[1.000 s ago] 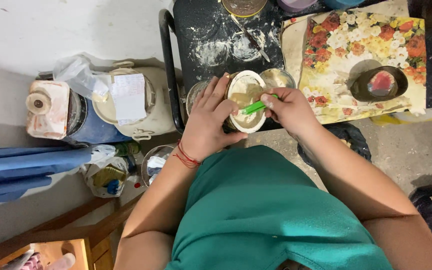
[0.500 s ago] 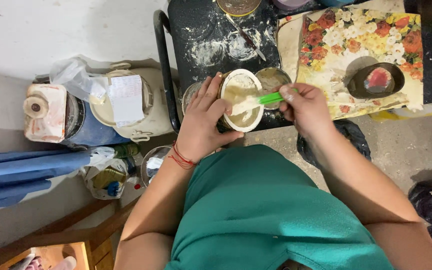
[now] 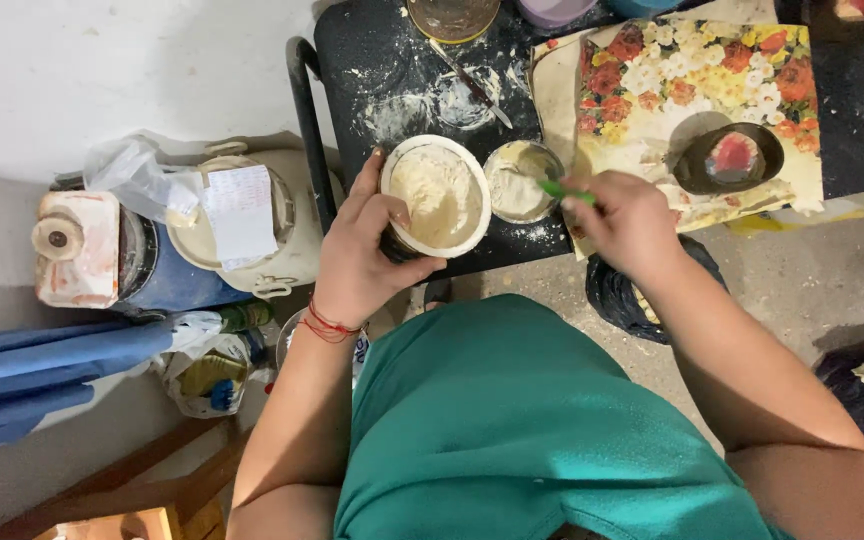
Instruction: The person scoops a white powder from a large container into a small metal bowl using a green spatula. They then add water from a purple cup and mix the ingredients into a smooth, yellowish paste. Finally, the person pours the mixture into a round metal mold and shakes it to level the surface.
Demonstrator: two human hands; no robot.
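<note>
My left hand (image 3: 357,255) grips the side of a round white tub (image 3: 436,196) full of cream-coloured paste, holding it at the near edge of a black table (image 3: 372,60). My right hand (image 3: 624,222) holds a green-handled tool (image 3: 564,192), its tip reaching into a small metal bowl (image 3: 520,180) of the same paste, just right of the tub. A red thread bracelet circles my left wrist. I wear a teal garment.
A flowered sheet (image 3: 697,90) with a dark dish (image 3: 730,157) lies on the table's right. White powder and a knife (image 3: 472,85) lie behind the tub. Left of the table stand a cream lidded bucket (image 3: 242,225), a blue container (image 3: 152,270) and bags on the floor.
My right hand has drawn the green tool out of the white tub and moved right to the small metal bowl. The left hand keeps holding the tub.
</note>
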